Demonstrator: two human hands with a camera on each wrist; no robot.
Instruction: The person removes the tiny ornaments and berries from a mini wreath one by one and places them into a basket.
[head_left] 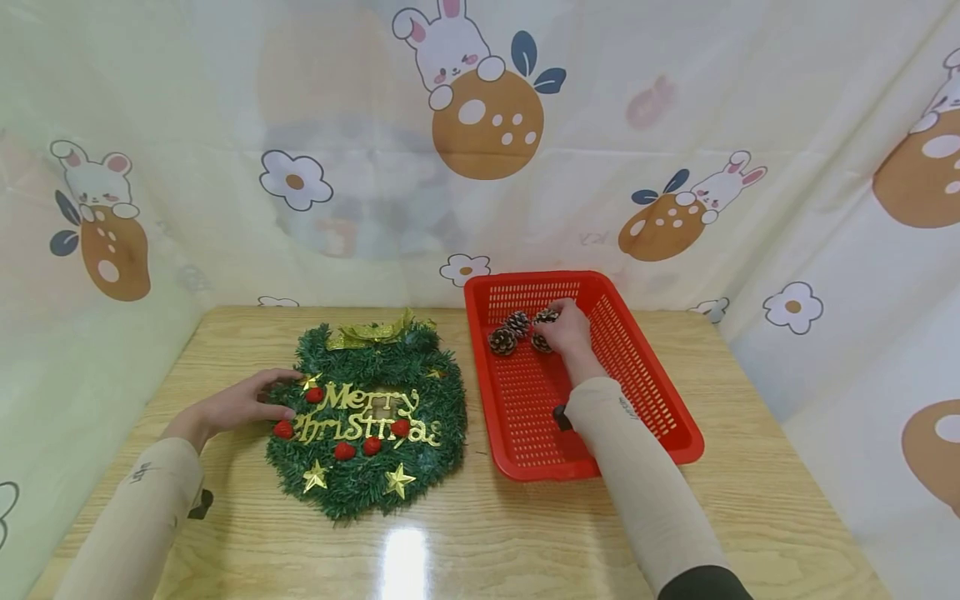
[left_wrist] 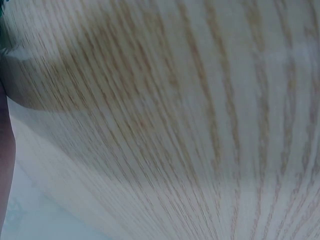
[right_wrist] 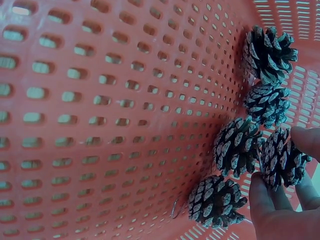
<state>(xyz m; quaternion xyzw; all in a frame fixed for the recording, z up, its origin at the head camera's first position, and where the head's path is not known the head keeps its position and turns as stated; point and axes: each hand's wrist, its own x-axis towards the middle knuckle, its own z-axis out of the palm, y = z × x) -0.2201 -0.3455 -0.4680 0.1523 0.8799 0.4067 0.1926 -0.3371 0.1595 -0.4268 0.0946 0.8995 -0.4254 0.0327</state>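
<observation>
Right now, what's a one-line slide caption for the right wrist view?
Right hand pinching a pine cone, four others nearby, inside a perforated red basket.

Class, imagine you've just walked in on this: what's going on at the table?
A person is working bare-handed at a wooden table. Their right hand reaches into a red basket and pinches a pine cone; four other pine cones lie close by in the basket. Their left hand touches the left edge of a green wreath, which lies beside the basket and bears gold "Merry Christmas" lettering.
</observation>
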